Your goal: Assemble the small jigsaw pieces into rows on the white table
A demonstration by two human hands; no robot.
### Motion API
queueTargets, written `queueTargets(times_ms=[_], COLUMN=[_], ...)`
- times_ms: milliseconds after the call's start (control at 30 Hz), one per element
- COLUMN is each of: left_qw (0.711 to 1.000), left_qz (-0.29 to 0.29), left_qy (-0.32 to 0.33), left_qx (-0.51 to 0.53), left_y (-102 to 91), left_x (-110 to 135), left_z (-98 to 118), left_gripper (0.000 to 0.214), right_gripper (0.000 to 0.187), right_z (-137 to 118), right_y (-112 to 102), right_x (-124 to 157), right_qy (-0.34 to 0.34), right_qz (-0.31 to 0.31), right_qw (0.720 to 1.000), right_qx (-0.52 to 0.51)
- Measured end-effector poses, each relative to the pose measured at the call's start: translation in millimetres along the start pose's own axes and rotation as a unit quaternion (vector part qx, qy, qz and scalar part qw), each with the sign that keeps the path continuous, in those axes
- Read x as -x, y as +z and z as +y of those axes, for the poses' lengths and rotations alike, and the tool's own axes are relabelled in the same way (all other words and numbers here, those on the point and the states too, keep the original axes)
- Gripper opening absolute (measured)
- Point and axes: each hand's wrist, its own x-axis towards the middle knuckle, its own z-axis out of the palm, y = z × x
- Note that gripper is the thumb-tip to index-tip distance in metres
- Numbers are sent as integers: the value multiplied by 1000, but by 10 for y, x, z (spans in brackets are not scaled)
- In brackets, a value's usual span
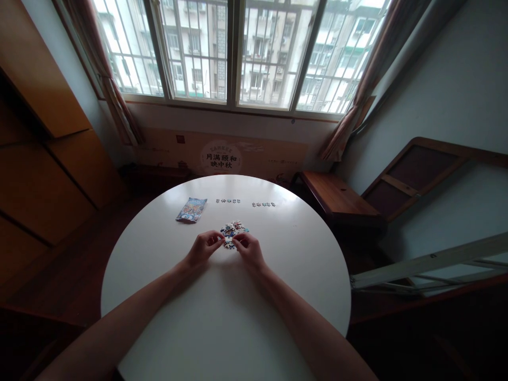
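Round white table (pixel 222 317) by a barred window (pixel 202 50). Left hand (pixel 201 247) and right hand (pixel 250 250) face each other; thumb and fingertips of each look pinched together, whether on a piece I cannot tell. Jigsaw pile (pixel 237 226) sits between the grips and beyond them, longer away from the body; neither hand clearly nearer. Palms inward, forearms converging. Farther out: packet (pixel 192 210) to the left, two rows of pieces (pixel 264 205) beyond the pile.
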Motion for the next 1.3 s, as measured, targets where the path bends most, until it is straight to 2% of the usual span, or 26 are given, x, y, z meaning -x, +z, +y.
queueTargets(times_ms=[1300], left_qw=[1000], left_qz=[-9], left_qy=[-2], left_qx=[-1], left_y=[11], left_x=[-6], left_z=[-6], left_gripper=[26], right_gripper=[20], right_z=[18], right_y=[3], right_x=[3], right_qy=[3], right_qz=[2], right_qw=[1000], right_qx=[-2])
